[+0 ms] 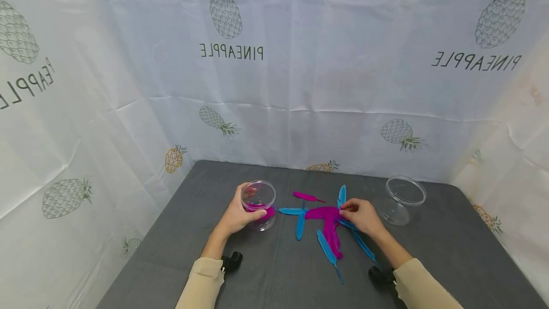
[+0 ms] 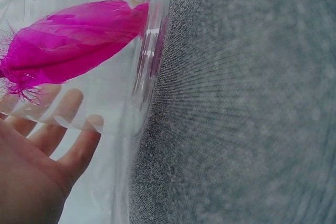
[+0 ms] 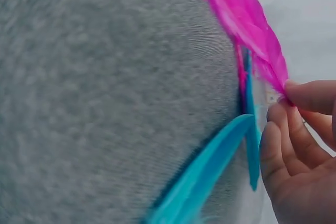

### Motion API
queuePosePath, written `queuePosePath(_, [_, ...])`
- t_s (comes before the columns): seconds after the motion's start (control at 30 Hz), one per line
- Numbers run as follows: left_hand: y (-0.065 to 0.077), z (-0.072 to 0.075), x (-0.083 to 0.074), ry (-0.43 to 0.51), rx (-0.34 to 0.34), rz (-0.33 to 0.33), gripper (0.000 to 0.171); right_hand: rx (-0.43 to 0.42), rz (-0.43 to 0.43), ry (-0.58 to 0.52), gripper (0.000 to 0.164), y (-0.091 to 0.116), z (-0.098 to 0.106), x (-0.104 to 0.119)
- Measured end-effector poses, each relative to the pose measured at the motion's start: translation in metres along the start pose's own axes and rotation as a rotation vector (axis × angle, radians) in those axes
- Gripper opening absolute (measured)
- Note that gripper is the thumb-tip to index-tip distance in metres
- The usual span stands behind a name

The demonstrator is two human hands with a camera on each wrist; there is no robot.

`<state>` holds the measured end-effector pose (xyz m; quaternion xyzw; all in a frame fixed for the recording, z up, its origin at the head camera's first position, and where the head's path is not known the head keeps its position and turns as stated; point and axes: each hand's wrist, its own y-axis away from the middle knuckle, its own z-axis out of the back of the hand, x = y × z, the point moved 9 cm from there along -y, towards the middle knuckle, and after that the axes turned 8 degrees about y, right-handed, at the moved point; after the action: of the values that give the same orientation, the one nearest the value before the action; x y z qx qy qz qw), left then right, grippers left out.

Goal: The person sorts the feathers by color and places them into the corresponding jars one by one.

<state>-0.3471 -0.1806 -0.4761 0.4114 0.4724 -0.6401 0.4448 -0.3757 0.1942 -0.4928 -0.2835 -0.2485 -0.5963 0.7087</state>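
Observation:
On the left side of the table, my left hand (image 1: 235,213) grips a clear plastic jar (image 1: 259,194), thumb on the near side and fingers round the far side. Inside that jar lies a magenta feather (image 2: 79,40), seen through the wall in the left wrist view. My right hand (image 1: 363,215) pinches one end of a magenta feather (image 3: 249,22) between thumb and fingertips. Beneath and around it lie other feathers: a magenta one (image 1: 331,235) and several blue ones, among them a blue feather (image 1: 327,247) nearer the front.
A second clear jar (image 1: 396,211) stands at the right, with no feathers visible in it. Blue feathers (image 1: 300,225) lie crossed just right of the held jar. One small magenta feather (image 1: 305,196) lies farther back. A pineapple-print curtain (image 1: 300,80) surrounds the grey table (image 1: 266,275).

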Motion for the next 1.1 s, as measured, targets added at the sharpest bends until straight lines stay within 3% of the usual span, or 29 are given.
queuePosePath(0.17, [0.000, 0.001, -0.001, -0.003, -0.006, -0.006, 0.096, -0.031, 0.013, -0.057, 0.014, 0.000, 0.008, 0.008])
queuePosePath(0.43, [0.001, 0.001, 0.001, -0.008, -0.005, 0.008, 0.096, -0.073, 0.027, -0.049, 0.012, 0.000, 0.017, 0.017])
queuePosePath(1.1, [0.000, 0.000, -0.003, 0.015, 0.004, 0.029, 0.096, -0.085, 0.076, -0.093, 0.010, -0.002, 0.022, 0.055])
